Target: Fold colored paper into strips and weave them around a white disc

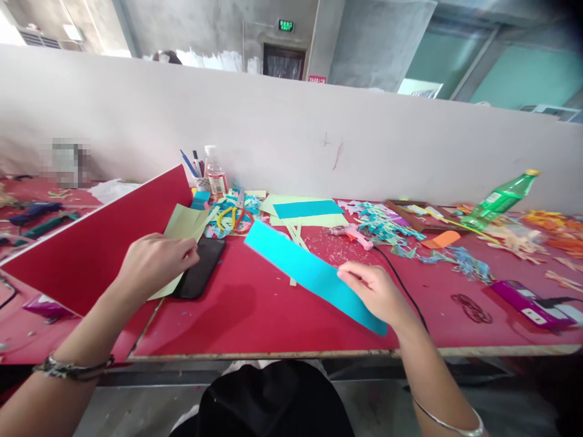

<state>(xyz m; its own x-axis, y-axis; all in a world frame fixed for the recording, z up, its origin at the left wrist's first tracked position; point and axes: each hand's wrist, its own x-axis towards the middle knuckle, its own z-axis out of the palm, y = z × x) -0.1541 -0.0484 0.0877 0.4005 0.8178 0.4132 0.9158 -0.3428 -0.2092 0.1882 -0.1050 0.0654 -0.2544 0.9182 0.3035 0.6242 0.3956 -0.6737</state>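
A strip of bright blue paper (300, 261) slants over the red table, pinched near its right part by my right hand (371, 288). My left hand (157, 258) is closed, its fingers curled inward; whether anything is between them is hidden. Behind that hand are sheets of pale green paper (189, 221) and a black phone (204, 267) lying on the table. A red board (113, 237) stands tilted on edge behind my left forearm. Another blue strip (307, 209) lies on pale green paper (268, 203) at the back.
Scissors (237, 215) lie on paper scraps beside a plastic bottle (216, 173). A pink glue gun (357, 235) trails its black cord rightward. Fringed blue strips (373, 218), a green bottle (498, 200) and a purple power strip (528, 303) are at right. A white partition (273, 133) borders the back.
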